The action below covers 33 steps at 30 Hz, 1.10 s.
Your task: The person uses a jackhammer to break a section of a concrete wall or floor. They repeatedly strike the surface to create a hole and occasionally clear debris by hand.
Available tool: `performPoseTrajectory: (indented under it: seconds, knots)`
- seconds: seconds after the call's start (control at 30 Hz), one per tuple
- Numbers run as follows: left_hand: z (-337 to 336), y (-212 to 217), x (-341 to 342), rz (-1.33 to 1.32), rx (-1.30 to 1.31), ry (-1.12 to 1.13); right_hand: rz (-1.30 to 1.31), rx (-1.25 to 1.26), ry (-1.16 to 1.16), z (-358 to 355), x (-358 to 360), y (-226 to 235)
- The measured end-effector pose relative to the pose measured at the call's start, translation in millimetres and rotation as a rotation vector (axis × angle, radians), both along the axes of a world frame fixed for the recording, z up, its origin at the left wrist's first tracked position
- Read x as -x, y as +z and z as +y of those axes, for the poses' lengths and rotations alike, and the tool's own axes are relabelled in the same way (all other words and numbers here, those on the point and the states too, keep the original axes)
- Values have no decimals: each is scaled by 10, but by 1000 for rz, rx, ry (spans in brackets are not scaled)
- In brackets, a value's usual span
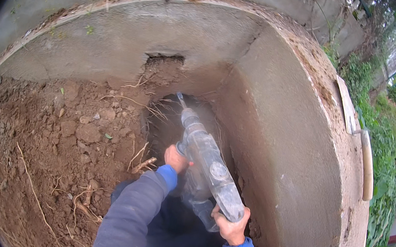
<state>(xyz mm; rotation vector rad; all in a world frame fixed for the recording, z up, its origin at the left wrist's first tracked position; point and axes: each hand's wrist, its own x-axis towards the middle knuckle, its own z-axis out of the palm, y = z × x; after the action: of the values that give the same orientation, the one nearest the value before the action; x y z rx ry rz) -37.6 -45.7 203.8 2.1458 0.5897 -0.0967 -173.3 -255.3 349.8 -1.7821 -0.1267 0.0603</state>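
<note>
Head view: grey concrete wall (pixel 285 160), standing behind and to the right of the dug hole (pixel 164 133).
Earth (pixel 81 133): loose, brown and lumpy, left of the hole, with thin roots (pixel 142 165) poking out at its edge.
Power hammer (pixel 209 161): dusty grey, slanting over the hole; probably heavy and rigid, perhaps slick with dust, best held by side handle (pixel 181 147) and rear grip (pixel 230 205) together.
Trowel (pixel 365 151): resting on the wall's top, right of the hole.
Right hand (pixel 232 226): clamped on the rear grip, nearside of the hole.
Left hand (pixel 176 159): fingers wrapped round the side handle, above the hole.
Bit (pixel 181 100): narrow metal, at the hole's far edge; contact cannot be told.
</note>
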Motion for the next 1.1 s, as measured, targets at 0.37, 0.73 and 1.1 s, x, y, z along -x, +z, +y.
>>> performPoseTrajectory:
  seconds: [0.37,0.73,1.1]
  knots:
    - [46,-307,-413,150,-191,-41,109,-221,-52,-123,-472,-449]
    - [581,-1134,-998,80,-262,-244,291,-252,-224,300,-789,-1192]
    - [212,-621,-338,295,-275,-233,285,-320,-211,23,-202,-606]
